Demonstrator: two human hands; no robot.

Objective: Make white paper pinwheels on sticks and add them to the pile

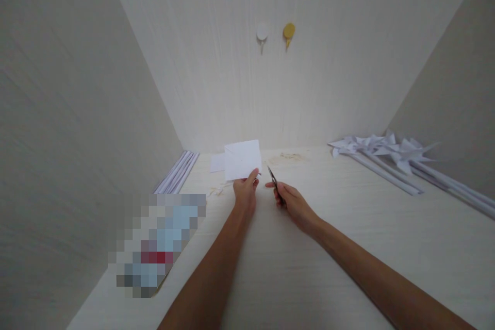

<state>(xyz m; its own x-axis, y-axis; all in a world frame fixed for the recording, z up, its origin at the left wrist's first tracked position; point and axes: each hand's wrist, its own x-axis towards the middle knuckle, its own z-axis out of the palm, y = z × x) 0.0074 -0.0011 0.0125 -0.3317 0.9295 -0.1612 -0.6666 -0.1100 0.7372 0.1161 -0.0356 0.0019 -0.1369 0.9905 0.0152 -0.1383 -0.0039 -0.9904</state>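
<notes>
Just left of the frame's centre, the left hand (245, 192) pinches the lower right corner of a white paper sheet (242, 159), thumb and fingers pressed together on it so that the sheet stands up above the knuckles, lifted off the table (348, 247). Just to its right, the right hand (291, 201) is curled around the handles of a small pair of scissors (273, 179); the blades point up and left toward the sheet's lower right edge, their tips close to it, and it cannot be told whether they touch it or whether they are parted.

The sheet looks light, thin and limp, judging by how it holds only a slight curve: it would likely flop or crease if taken by one far corner, and tear easily. A grip close to the cutting line, as the left hand has now, seems the place that keeps it steady.

Behind the sheet another small piece of paper (217, 162) lies on the table. At the middle left a stack of white strips (178, 178) leans along the side wall. At the right edge lie several white paper pinwheels (390, 152) on rolled sticks. On the back wall, upper centre, hang a white hook (262, 33) and a yellow hook (288, 31).
</notes>
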